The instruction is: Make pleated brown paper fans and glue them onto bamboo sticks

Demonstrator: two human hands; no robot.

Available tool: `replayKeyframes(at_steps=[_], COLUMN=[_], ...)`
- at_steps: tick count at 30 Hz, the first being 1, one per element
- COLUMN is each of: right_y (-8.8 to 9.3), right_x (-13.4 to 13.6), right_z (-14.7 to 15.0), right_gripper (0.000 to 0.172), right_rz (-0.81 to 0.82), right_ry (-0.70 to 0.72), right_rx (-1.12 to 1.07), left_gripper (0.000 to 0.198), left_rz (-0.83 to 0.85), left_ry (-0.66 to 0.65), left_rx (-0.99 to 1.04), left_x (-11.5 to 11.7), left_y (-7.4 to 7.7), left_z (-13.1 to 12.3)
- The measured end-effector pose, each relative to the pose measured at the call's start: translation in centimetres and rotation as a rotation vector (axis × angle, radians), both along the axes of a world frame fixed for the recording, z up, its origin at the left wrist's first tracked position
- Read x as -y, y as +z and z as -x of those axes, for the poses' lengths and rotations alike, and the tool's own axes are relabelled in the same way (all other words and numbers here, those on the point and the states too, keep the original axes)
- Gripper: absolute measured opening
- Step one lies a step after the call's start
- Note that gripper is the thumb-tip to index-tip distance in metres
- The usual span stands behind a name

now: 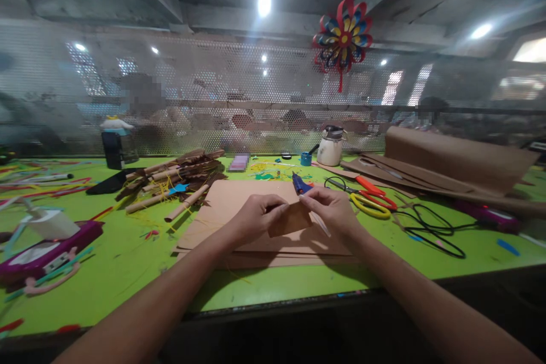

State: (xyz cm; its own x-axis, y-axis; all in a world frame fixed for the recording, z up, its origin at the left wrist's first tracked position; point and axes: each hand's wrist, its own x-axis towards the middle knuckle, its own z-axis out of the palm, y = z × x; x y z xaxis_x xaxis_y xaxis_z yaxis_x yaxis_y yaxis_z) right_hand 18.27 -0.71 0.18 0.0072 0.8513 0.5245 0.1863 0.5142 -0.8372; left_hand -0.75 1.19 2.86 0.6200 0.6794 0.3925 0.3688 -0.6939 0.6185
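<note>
A small piece of brown paper (290, 220) is held up between both hands, above a stack of brown paper sheets (239, 193). My left hand (261, 215) pinches its left edge between thumb and fingers. On the other side, my right hand (331, 207) has its thumb and fingers closed at the paper's upper right corner. Just behind the right fingers lies a blue glue gun (301, 183). A thin white strip (321, 224) shows below the right hand; I cannot tell whether it is held.
Scissors with red and yellow handles (370, 205) lie right, near a black cable (443, 231). Rolled paper sticks (170, 179) are piled left. A purple power strip (55, 256), a lidded jar (330, 147) and large brown sheets (452, 159) surround the work area.
</note>
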Motion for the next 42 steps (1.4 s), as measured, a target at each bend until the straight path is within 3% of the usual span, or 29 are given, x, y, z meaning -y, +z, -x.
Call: replayKeyframes(at_steps=[11, 19, 23, 32, 36, 42], right_y=[0.2, 0.5, 0.3, 0.6, 0.6, -0.2], right_x=[0.2, 0.4, 0.3, 0.5, 0.6, -0.5], right_z=[0.5, 0.7, 1.0, 0.8, 0.6, -0.3], right_gripper=[0.024, 0.027, 0.025, 0.029, 0.034, 0.037], right_rz=[0.117, 0.155, 0.138, 0.164, 0.191, 0.186], right_ry=[0.076, 0.157, 0.129, 0.145, 0.181, 0.174], right_rx=[-0.018, 0.028, 0.109, 0.053, 0.077, 0.119], left_gripper=[0.033, 0.03, 0.031, 0.029, 0.032, 0.029], left_rz=[0.38, 0.219, 0.166, 0.093, 0.242, 0.677], left_ry=[-0.078, -0.04, -0.037, -0.023, -0.048, -0.079], left_rx=[0.053, 0.044, 0.031, 0.001, 0.021, 0.085], left_x=[-0.1, -0.2, -0.1, -0.1, -0.4, -0.7], left_y=[-0.1, -0.1, -0.3, -0.3, -0.4, -0.9], left_z=[-0.4, -0.2, -0.3, -0.4, -0.1, 1.2])
